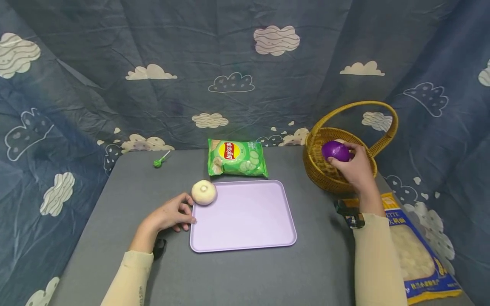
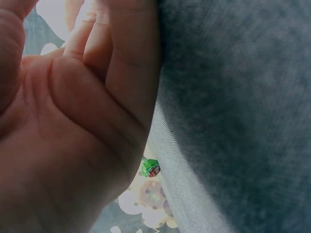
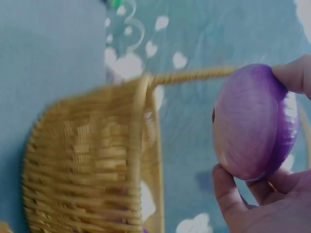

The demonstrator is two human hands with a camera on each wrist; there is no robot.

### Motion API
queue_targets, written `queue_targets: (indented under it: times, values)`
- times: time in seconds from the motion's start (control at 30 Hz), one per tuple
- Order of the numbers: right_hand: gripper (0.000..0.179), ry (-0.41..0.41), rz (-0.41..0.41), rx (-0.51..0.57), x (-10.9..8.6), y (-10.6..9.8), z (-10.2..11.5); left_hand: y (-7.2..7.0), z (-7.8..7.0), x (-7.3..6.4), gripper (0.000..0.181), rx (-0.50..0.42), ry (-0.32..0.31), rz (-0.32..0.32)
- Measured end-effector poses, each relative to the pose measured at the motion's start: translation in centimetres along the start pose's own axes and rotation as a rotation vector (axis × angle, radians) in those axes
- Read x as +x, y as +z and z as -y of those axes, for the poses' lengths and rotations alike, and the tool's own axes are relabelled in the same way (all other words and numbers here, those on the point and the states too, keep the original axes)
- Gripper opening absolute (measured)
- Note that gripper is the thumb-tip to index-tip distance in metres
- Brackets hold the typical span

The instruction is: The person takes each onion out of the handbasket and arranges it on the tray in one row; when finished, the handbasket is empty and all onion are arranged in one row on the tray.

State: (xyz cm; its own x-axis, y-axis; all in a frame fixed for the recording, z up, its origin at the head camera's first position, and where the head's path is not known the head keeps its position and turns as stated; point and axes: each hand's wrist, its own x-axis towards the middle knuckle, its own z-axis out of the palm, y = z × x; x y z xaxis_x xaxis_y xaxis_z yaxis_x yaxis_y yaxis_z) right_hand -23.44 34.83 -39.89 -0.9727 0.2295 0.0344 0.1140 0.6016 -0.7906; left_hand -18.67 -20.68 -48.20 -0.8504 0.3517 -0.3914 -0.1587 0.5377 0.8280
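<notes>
My right hand (image 1: 357,165) grips a glossy purple egg-shaped thing (image 1: 336,151) over the opening of a wicker basket (image 1: 325,180). In the right wrist view, the purple thing shows a paler side and is pinched between thumb and fingertips, in front of the basket's handle (image 3: 194,75). Beside the left rim of a lilac tray (image 1: 245,216) lies my left hand (image 1: 172,212), its fingers loosely bent and fingertips right at the rim. A cream, round, mushroom-like thing (image 1: 203,192) with a small nub sits at the tray's back left corner, close to those fingers.
Behind the tray lies a green chip bag (image 1: 239,158). A green-wrapped lollipop (image 1: 158,162) is at the table's back left. Under and beside my right forearm is a blue and yellow food bag (image 1: 415,255). A cloud-patterned curtain (image 1: 183,38) hangs around the grey table (image 1: 115,212).
</notes>
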Motion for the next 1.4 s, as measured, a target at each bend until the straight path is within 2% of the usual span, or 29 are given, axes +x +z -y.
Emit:
queue_targets:
  times: [0.13,0.3,0.4,0.57,0.73,0.9,1.17,1.4]
  values:
    - [0.086,-0.077,0.035,0.070,-3.5,2.5,2.2,-0.3,0.2,-0.3,0.051,-0.005,-0.001,-0.002]
    - [0.082,-0.159,0.125,0.148,-5.9,8.2,5.4,-0.6,0.2,-0.5,0.051,-0.005,0.003,-0.008]
    - [0.079,-0.217,0.201,0.162,-6.6,11.4,7.2,-0.6,0.1,-0.4,0.051,-0.006,0.012,-0.002]
    - [0.076,-0.321,0.323,0.130,-7.2,15.7,9.4,-0.3,-0.1,-0.1,0.051,-0.012,0.027,0.016]
    - [0.076,-0.379,0.445,0.097,-6.9,19.2,10.1,-0.1,-0.1,0.0,0.049,-0.012,0.018,0.010]
    - [0.078,-0.383,0.496,0.079,-6.6,21.4,9.6,0.0,0.1,0.0,0.048,-0.019,0.006,0.013]
    - [0.077,-0.342,0.493,0.068,-6.8,23.3,9.3,0.0,0.1,0.0,0.049,-0.018,0.007,0.011]
    - [0.077,-0.351,0.477,0.024,-7.0,24.6,8.9,0.1,0.1,0.0,0.049,-0.020,0.007,0.009]
